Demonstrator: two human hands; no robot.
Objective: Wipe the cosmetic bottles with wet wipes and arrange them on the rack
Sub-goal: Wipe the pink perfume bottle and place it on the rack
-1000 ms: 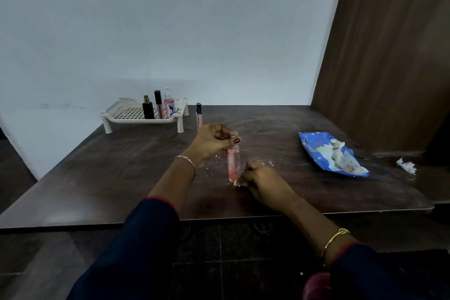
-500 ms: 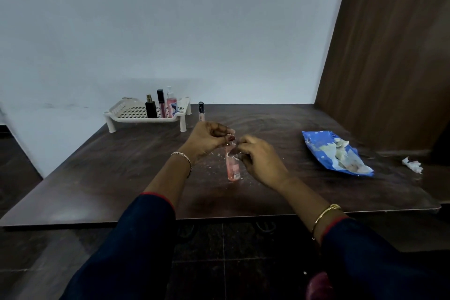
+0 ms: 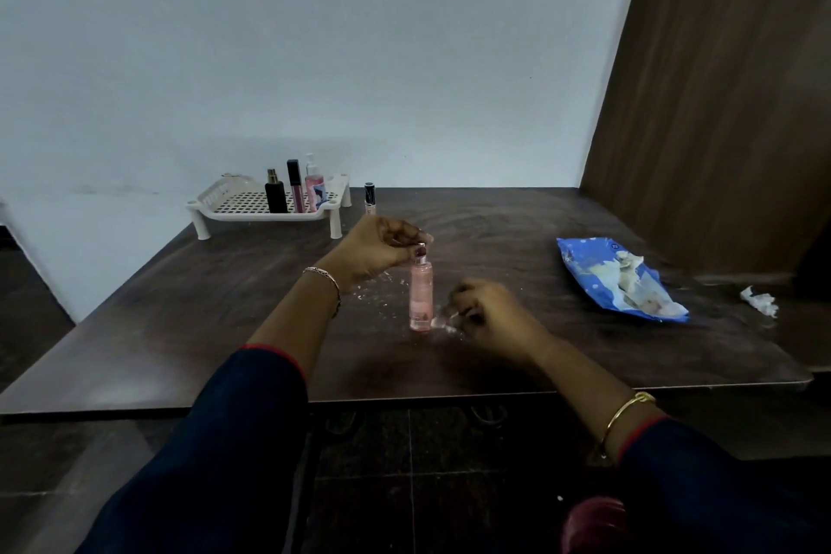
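A tall pink bottle stands upright on the dark table near the middle. My left hand pinches its cap from above. My right hand is low beside the bottle's base, its fingers curled round a small wet wipe that touches the table. The white rack sits at the back left and holds a black bottle, a slim dark-capped pink tube and a pink pump bottle.
A small dark-capped vial stands on the table just right of the rack. A blue wipes packet lies open at the right, and a crumpled used wipe lies beyond it. White crumbs dot the table around the bottle. A wooden panel rises at the right.
My right hand has dropped with the wipe from the bottle's neck to beside its base. My left hand kept hold of the cap.
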